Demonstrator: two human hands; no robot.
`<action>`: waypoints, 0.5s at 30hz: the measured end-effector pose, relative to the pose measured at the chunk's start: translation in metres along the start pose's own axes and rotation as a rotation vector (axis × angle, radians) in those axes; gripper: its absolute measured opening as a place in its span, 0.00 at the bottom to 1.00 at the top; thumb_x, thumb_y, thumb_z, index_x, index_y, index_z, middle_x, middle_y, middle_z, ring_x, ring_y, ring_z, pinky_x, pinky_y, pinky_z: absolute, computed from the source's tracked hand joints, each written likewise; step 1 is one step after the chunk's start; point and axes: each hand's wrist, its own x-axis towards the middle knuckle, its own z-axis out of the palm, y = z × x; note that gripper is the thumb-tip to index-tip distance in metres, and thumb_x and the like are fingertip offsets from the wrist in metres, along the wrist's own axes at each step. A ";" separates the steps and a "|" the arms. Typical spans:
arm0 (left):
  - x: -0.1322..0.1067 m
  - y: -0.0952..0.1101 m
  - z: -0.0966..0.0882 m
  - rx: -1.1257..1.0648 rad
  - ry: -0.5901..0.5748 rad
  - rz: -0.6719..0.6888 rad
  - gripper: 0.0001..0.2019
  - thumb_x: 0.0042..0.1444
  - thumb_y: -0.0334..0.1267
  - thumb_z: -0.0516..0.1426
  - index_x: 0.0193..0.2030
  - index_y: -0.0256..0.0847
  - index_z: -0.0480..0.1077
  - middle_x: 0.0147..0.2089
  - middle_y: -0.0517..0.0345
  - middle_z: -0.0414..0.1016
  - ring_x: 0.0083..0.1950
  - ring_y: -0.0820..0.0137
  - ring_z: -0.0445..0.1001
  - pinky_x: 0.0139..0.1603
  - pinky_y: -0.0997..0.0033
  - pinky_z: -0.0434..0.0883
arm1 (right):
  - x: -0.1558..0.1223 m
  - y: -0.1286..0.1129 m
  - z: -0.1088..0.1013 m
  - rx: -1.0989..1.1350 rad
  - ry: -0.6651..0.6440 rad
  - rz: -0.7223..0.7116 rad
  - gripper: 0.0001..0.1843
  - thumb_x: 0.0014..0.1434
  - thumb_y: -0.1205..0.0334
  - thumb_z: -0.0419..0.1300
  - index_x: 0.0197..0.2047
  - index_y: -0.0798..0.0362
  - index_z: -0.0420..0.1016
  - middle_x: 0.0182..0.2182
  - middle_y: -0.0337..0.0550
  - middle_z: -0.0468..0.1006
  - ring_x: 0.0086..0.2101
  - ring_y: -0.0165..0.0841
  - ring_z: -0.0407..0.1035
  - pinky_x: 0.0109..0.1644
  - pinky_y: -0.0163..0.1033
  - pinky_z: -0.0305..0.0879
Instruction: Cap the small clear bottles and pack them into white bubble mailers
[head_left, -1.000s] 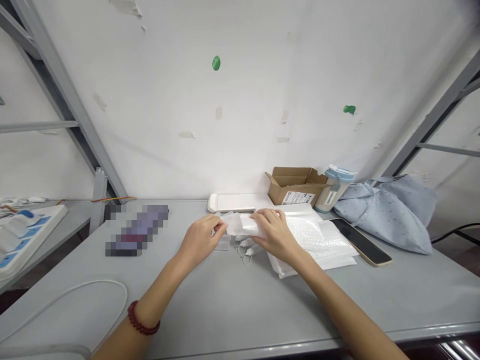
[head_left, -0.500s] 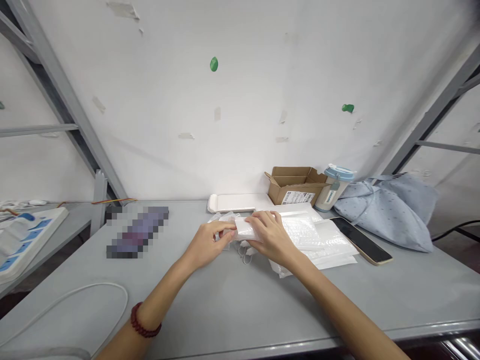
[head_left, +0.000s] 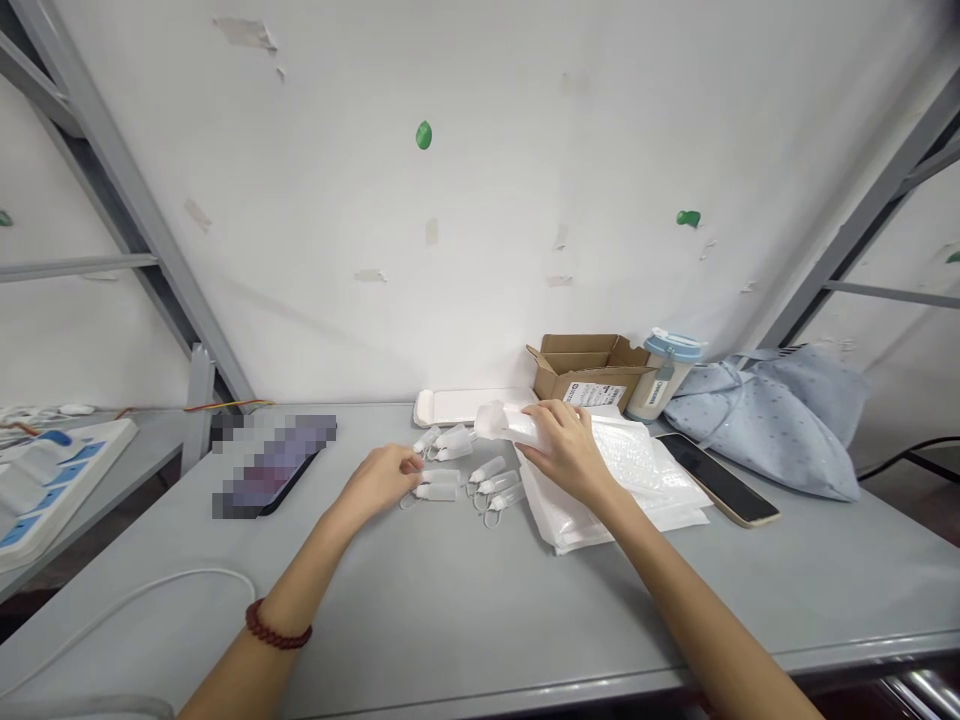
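My left hand (head_left: 380,478) is closed, its fingertips pinched at the capped end of a small translucent squeeze bottle (head_left: 441,477) lying on the table; that end is hidden. Several more bottles (head_left: 491,482) of the same kind, with pointed tips and thin loop straps, lie around it. My right hand (head_left: 568,450) grips a clear plastic bag (head_left: 510,424), holding it above white bubble mailers (head_left: 621,460). The bag's mouth points left, toward the bottles.
Behind are a white tray-like box (head_left: 480,406), an open cardboard box (head_left: 574,385) and a blue-lidded cup (head_left: 662,378). A phone (head_left: 716,480) and a pale blue cloth bag (head_left: 772,425) lie right. On the left are a pixelated phone (head_left: 281,470), a cable (head_left: 150,580) and a power strip (head_left: 60,485).
My left hand has left the bag and moved down-left to the bottles. My right hand has shifted slightly right and up with the bag. The bottles now show spread on the table.
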 end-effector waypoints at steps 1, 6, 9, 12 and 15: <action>0.001 -0.001 0.001 0.010 -0.026 -0.011 0.11 0.44 0.38 0.54 0.34 0.40 0.74 0.35 0.55 0.77 0.35 0.65 0.73 0.31 0.73 0.63 | 0.000 0.001 0.000 0.001 -0.002 0.006 0.16 0.56 0.59 0.57 0.48 0.51 0.63 0.44 0.49 0.69 0.46 0.42 0.63 0.51 0.49 0.51; 0.004 -0.005 0.006 0.057 -0.048 -0.014 0.09 0.41 0.35 0.53 0.30 0.39 0.73 0.29 0.57 0.75 0.32 0.66 0.72 0.29 0.73 0.62 | 0.000 0.000 0.001 0.000 0.001 0.011 0.16 0.56 0.59 0.57 0.48 0.51 0.63 0.44 0.49 0.69 0.46 0.42 0.63 0.51 0.49 0.51; 0.005 -0.005 0.006 0.036 -0.031 -0.015 0.08 0.41 0.36 0.53 0.26 0.39 0.72 0.29 0.56 0.75 0.32 0.66 0.72 0.30 0.73 0.63 | 0.000 0.000 0.003 -0.002 -0.007 -0.004 0.16 0.56 0.59 0.57 0.48 0.51 0.63 0.44 0.49 0.69 0.45 0.42 0.63 0.51 0.49 0.51; 0.005 -0.005 0.002 -0.009 -0.031 -0.031 0.08 0.42 0.38 0.54 0.26 0.38 0.73 0.28 0.56 0.74 0.32 0.65 0.71 0.31 0.72 0.63 | 0.000 0.000 0.004 -0.011 -0.014 -0.008 0.15 0.56 0.59 0.57 0.47 0.51 0.64 0.43 0.49 0.69 0.44 0.41 0.63 0.50 0.48 0.51; 0.004 -0.003 -0.004 -0.106 -0.026 -0.015 0.10 0.41 0.41 0.55 0.26 0.37 0.73 0.27 0.57 0.74 0.32 0.65 0.71 0.33 0.70 0.63 | -0.001 0.001 0.004 -0.017 -0.020 -0.014 0.16 0.56 0.59 0.57 0.48 0.51 0.63 0.43 0.49 0.69 0.44 0.41 0.63 0.49 0.48 0.51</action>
